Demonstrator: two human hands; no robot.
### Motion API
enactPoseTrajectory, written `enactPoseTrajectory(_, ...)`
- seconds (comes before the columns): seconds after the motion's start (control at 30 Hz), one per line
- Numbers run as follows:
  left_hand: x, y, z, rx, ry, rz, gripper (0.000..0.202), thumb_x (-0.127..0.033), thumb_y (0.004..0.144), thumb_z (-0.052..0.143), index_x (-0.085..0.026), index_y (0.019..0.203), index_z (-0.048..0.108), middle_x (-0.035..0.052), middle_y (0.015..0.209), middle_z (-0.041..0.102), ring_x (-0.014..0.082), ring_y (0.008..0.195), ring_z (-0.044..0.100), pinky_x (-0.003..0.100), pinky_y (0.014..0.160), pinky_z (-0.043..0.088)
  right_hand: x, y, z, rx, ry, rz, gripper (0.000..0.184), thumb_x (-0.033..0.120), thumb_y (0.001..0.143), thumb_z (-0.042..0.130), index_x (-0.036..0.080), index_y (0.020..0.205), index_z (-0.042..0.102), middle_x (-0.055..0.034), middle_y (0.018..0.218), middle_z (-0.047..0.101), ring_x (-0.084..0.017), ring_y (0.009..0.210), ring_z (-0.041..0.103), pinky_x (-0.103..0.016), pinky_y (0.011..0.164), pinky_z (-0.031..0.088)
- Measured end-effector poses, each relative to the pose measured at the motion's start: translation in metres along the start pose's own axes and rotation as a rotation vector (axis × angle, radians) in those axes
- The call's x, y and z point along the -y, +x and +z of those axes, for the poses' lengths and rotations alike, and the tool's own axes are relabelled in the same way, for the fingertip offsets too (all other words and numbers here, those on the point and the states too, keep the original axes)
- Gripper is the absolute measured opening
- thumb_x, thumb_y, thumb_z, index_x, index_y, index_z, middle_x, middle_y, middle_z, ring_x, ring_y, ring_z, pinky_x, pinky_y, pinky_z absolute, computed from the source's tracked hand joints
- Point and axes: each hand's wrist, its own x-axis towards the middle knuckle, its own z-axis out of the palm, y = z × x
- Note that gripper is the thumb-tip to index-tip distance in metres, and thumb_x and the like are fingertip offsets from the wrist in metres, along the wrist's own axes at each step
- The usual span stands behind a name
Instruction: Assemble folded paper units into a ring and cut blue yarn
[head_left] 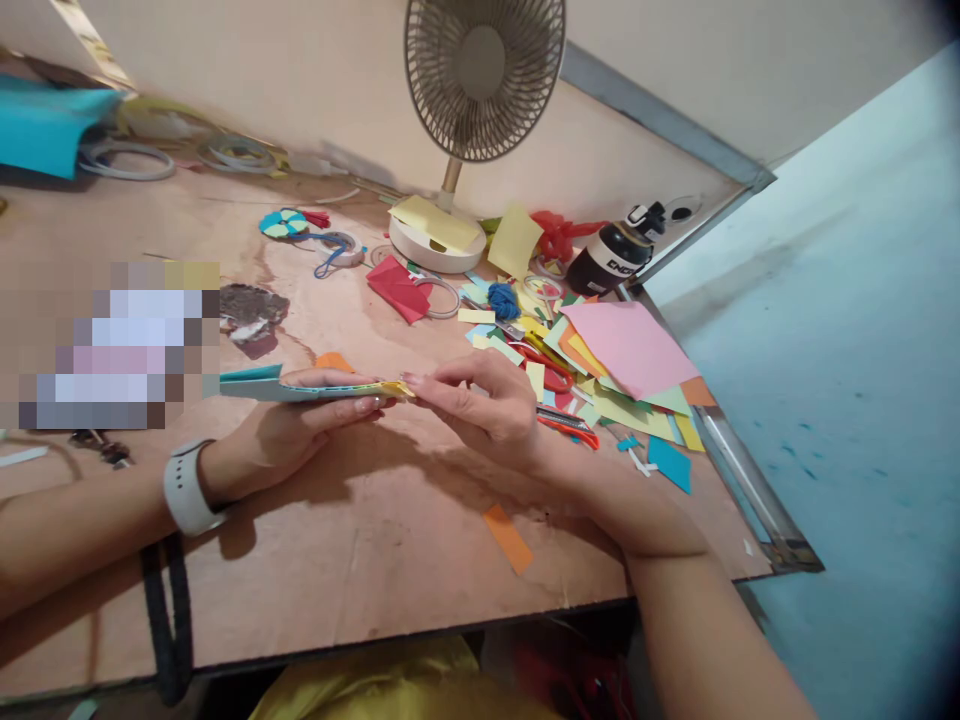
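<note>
Almost edge-on to me, a light-blue folded paper card [251, 386] lies in the grip of my left hand [300, 430], thumb along its near side and fingers behind it. A small yellow paper piece [391, 388] sits at the card's right end. My right hand [487, 400] pinches the tip of that yellow piece between thumb and fingers. Both hands are above the wooden table, close together. The card's faces are mostly hidden by the angle. On the table below, nearer me, lies an orange paper strip [508, 538].
Paper scraps, red-handled scissors [544, 368], a box cutter [570, 425] and pink paper [634, 345] crowd the right side. A fan [450, 245], a black bottle [611, 258] and red paper [400, 290] stand or lie behind. A black strap [169, 620] hangs over the front edge.
</note>
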Motion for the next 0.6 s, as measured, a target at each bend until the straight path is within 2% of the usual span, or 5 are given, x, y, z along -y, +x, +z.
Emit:
enactPoseTrajectory(0.17,-0.005,0.0,0.003,0.02,0.069,0.033,0.014,-0.041,0.091,0.081,-0.032,0.1,0.088,0.0033,0.106,0.085,0.0238,0.099,0.078,0.028,0.089,0.063,-0.001,-0.002,-0.002,-0.02,-0.064,-0.096,0.03,0.022,0.1,0.069,0.036,0.126,0.073,-0.0002,0.1,0.078,-0.015,0.083,0.069,-0.034,0.074,0.051)
enactPoseTrajectory(0.27,-0.009,0.0,0.005,0.024,0.069,0.036,0.016,-0.043,0.091,0.081,-0.032,0.099,0.088,0.0028,0.1,0.085,0.0225,0.096,0.078,0.027,0.089,0.062,0.0,0.0,-0.004,-0.024,-0.08,-0.128,0.035,0.018,0.099,0.069,0.035,0.13,0.071,0.0,0.101,0.078,-0.014,0.081,0.069,-0.033,0.073,0.051)
enactPoseTrajectory(0.43,-0.013,0.0,0.006,0.041,0.071,0.038,0.015,-0.04,0.091,0.08,-0.03,0.099,0.088,0.0031,0.097,0.085,0.0221,0.092,0.078,0.029,0.09,0.063,0.001,0.003,-0.005,-0.056,-0.056,-0.166,0.028,0.014,0.097,0.072,0.025,0.123,0.073,-0.0022,0.098,0.077,-0.014,0.082,0.069,-0.033,0.072,0.049)
enactPoseTrajectory(0.6,-0.018,0.0,0.008,0.025,0.082,0.059,0.013,-0.038,0.091,0.08,-0.028,0.094,0.087,0.0033,0.091,0.085,0.023,0.088,0.08,0.032,0.088,0.065,0.0,0.002,-0.006,-0.033,-0.075,-0.19,0.026,0.015,0.099,0.066,0.024,0.124,0.072,-0.0038,0.099,0.076,-0.016,0.083,0.069,-0.035,0.072,0.05)
